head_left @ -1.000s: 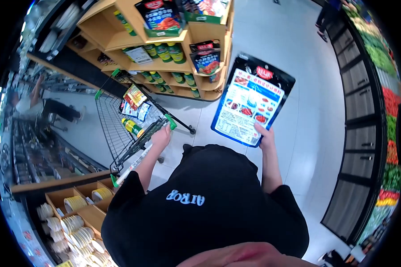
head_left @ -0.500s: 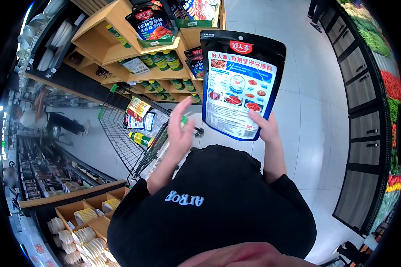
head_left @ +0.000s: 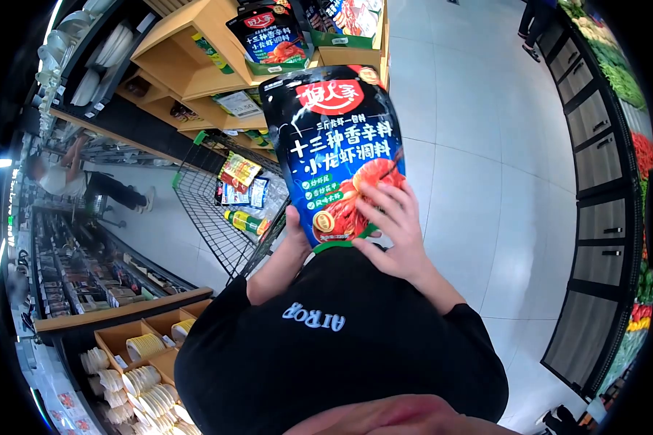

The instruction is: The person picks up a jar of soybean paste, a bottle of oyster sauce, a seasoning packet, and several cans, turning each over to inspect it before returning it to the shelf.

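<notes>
A black and blue seasoning pouch (head_left: 334, 156) is upright before me, its front with a red logo and a crayfish picture facing me. My left hand (head_left: 294, 243) grips its lower left edge; the thumb shows at the side and most fingers are hidden behind the pouch. My right hand (head_left: 395, 232) lies over the lower right of the pouch's front, fingers spread and touching it, thumb apart near the bottom edge.
A wire shopping cart (head_left: 203, 206) at left holds a yellow packet (head_left: 239, 171), blue-white packets and a green-yellow bottle (head_left: 245, 222). Wooden shelves (head_left: 189, 54) with similar pouches (head_left: 272, 40) stand ahead. Stacked bowls (head_left: 149, 391) are lower left, vegetables (head_left: 640, 156) right. Other people stand farther off.
The pouch has turned from its back to its front and moved left and lower. My left hand has come onto its edge; my right hand has shifted from the edge onto the front.
</notes>
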{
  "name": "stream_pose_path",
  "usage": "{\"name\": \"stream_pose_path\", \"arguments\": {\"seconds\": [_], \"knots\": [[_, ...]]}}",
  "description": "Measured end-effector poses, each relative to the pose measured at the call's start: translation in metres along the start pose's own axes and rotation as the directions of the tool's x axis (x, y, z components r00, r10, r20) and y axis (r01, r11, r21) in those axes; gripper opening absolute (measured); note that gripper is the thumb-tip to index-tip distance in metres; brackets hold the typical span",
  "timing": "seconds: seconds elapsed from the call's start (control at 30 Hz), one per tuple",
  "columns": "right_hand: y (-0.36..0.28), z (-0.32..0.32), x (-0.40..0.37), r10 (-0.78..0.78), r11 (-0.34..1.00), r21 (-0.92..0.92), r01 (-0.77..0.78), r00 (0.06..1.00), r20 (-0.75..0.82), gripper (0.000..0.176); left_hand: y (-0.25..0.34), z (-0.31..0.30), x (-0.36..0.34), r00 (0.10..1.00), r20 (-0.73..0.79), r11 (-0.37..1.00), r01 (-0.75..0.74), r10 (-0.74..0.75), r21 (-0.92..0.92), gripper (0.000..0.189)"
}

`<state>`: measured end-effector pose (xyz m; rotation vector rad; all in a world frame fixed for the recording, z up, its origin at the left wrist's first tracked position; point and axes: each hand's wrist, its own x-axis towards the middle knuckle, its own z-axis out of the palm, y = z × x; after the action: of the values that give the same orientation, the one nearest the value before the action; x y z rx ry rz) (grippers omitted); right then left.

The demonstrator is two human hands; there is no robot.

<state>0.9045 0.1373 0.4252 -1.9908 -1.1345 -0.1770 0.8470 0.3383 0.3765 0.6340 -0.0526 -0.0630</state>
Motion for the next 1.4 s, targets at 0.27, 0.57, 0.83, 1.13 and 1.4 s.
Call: {"name": "stream_pose_path", "arguments": {"seconds": [0.27,0.57,0.83,1.13,1.4], "knots": [[0.013,0.035,-0.009,0.548,0.37,0.869,-0.329,0.833,0.082,0.074,0.025,-0.011,0.003,0.984,0.168,0.995,-0.052,0.065,-0.081,0.108],[-0.001,0.043,-0.016,0.656,0.426,0.83,-0.359,0.755,-0.01,0.025,0.039,-0.036,0.002,0.991,0.074,0.984,0.094,-0.107,0.154,0.095],[-0.008,0.033,-0.025,0.695,0.619,0.699,-0.358,0.664,-0.276,0.019,0.02,-0.03,0.012,0.97,-0.141,0.873,0.238,-0.196,0.425,0.036],[-0.016,0.027,-0.035,0.72,0.556,0.791,-0.257,0.624,-0.303,0.029,0.023,0.006,0.017,0.983,-0.002,0.716,0.137,-0.186,0.684,0.049],[-0.02,0.032,-0.031,0.734,0.538,0.806,-0.247,0.608,-0.304,0.029,0.031,0.01,0.011,0.974,-0.07,0.694,0.204,-0.217,0.691,0.05]]}}
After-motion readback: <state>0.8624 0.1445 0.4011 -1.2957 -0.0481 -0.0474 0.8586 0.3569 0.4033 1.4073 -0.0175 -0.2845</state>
